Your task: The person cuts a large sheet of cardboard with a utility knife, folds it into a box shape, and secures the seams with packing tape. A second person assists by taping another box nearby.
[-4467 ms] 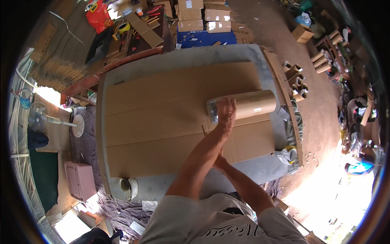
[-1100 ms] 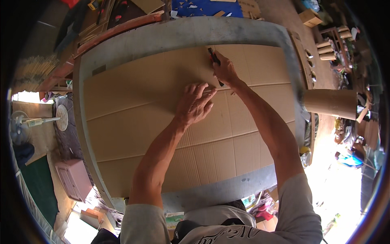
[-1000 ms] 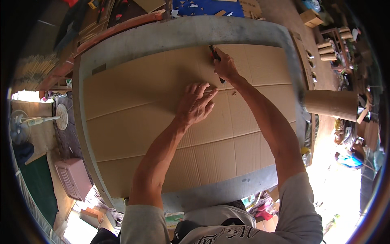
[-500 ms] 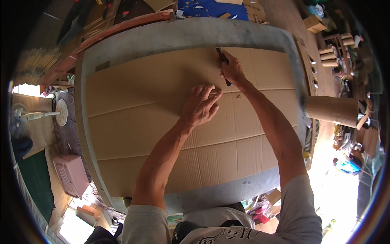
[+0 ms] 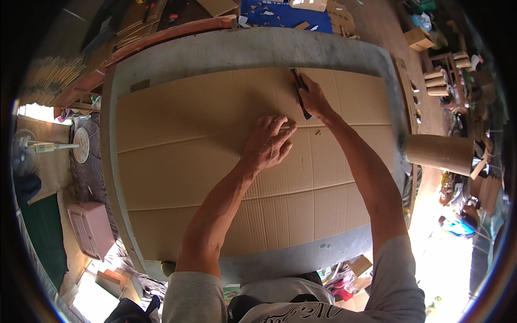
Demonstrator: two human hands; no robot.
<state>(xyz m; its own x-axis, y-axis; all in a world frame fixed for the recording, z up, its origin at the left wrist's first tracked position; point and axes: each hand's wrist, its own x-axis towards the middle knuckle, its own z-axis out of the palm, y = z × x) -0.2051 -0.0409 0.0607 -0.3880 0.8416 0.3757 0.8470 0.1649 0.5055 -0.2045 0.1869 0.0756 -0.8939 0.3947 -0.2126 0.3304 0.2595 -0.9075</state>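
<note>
Closed around a slim black-and-red handheld tool [image 5: 298, 82], the right hand [image 5: 315, 100] is holding it near the far edge of a large brown corrugated cardboard sheet [image 5: 177, 175]. Fingers apart, the left hand [image 5: 268, 142] is resting on the sheet, which is lying across a grey tabletop [image 5: 215, 54].

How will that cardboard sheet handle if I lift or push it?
The cardboard sheet would probably fold along the creases crossing it. Looking thin, it's likely light for its size. Lying flat on the table, it would likely slide rather than tip.
</note>
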